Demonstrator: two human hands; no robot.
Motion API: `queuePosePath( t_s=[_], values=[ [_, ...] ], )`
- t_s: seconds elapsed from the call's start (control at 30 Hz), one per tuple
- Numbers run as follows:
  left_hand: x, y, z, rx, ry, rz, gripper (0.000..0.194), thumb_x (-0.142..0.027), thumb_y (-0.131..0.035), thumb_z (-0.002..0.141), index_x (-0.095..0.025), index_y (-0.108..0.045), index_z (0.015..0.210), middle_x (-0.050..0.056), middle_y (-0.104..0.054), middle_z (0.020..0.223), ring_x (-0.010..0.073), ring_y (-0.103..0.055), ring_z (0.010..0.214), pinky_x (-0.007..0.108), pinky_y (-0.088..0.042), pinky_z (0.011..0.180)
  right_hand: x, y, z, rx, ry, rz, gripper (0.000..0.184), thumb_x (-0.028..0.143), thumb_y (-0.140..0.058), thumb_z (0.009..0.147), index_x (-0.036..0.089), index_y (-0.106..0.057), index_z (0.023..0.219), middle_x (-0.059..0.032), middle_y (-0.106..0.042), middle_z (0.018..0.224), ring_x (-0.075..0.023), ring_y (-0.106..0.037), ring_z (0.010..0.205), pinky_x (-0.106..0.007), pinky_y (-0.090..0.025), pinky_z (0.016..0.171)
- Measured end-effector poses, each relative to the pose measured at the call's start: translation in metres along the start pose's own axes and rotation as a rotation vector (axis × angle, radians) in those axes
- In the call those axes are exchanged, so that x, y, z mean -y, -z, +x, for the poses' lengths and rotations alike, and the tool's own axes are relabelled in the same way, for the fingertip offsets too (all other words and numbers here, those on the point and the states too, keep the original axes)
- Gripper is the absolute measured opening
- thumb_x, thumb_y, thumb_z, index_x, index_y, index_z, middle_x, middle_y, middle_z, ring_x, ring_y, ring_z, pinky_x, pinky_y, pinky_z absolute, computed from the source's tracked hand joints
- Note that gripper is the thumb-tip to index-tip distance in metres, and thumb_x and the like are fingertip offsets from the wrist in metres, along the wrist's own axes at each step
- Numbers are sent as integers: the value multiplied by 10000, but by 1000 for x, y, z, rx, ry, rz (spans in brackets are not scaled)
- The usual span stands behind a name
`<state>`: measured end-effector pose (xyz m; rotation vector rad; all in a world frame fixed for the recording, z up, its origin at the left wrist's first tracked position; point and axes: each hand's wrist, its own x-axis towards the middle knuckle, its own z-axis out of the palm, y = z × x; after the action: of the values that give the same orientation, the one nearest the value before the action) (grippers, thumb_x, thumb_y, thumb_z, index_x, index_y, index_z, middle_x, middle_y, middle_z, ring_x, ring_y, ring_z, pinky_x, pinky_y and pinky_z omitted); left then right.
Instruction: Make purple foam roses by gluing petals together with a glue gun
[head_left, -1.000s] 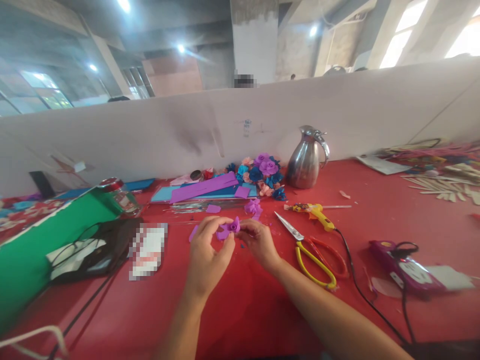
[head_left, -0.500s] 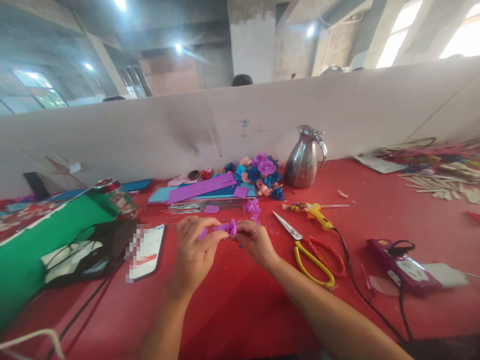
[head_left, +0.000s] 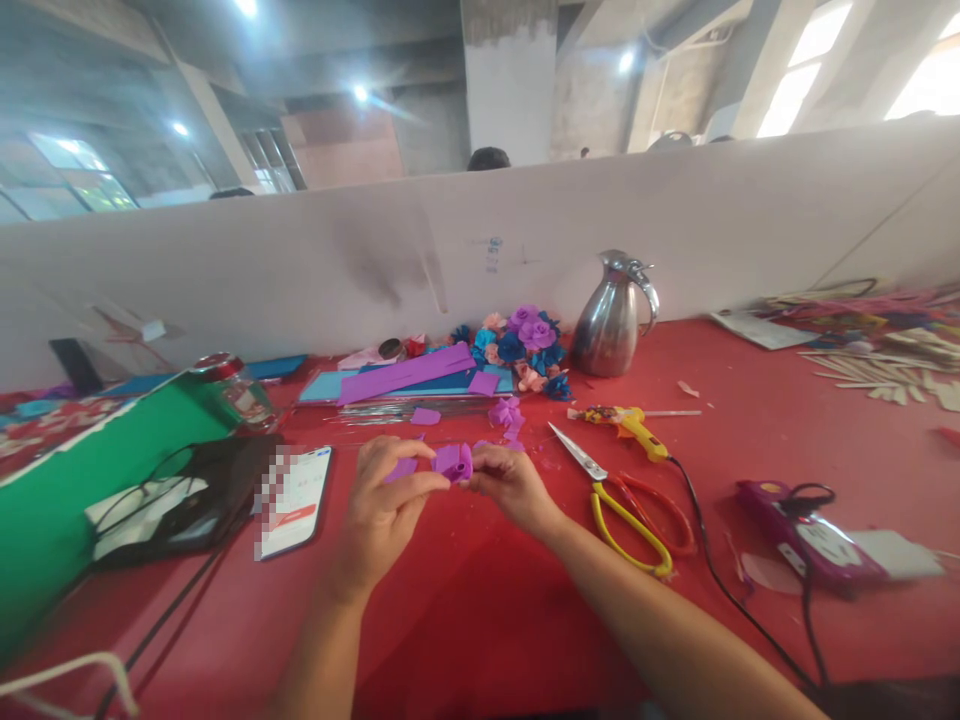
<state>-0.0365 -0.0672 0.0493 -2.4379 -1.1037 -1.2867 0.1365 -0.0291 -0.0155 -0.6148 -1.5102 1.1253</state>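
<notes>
pinching purple paper (head_left: 450, 461) with both hands (head_left: 517, 488), wall writing (head_left: 492, 254) illegible

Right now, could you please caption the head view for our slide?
Left hand and right hand hold a purple paper flower near scissors and a yellow glue gun.

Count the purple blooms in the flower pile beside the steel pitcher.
2: one purple bloom at the top of the pile, the other bloom just in front and to its right. Others may be hidden underneath.
</notes>
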Motion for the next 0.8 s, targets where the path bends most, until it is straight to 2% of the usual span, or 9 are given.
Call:
queuePosePath(
  t_s=[0.3, 0.53, 0.7, 0.8],
  values=[
    [-5, -11, 2, 4, 41, -144, 189, -156, -647, 794, -289, -680, 925, 11, -625, 924, 154, -590, 886, 310, -481, 796, -1, -1, 0, -3, 4, -33, 172, 353, -654, 782, 205, -702, 708, 3, -604, 653, -121, -550, 611, -224, -440, 589],
    [0, -12, 8, -21, 84, -196, 30, -225, -679, 772, -227, -657, 792, 25, -639, 889, 175, -589, 863, 328, -469, 797, -4, 0, 1, -6, -14, -11, 161, 357, -676, 764, 204, -707, 725, -9, -620, 679, -129, -546, 637, -236, -432, 598],
    [1, -10, 11, 26, 173, -281, 96, -236, -572, 849, -212, -655, 809, 44, -614, 932, 177, -590, 909, 328, -469, 820, -6, 1, 1, -12, -59, 18, 143, 349, -711, 722, 207, -703, 703, -7, -613, 677, -128, -536, 619, -241, -428, 581],
    [-6, -7, 18, 126, 209, -308, 73, -231, -588, 833, -209, -657, 841, 51, -610, 947, 183, -586, 933, 335, -471, 842, -7, 1, 2, -19, -72, 23, 144, 343, -707, 714, 202, -693, 686, -3, -604, 668, -120, -524, 591, -243, -429, 570]
  ],
)
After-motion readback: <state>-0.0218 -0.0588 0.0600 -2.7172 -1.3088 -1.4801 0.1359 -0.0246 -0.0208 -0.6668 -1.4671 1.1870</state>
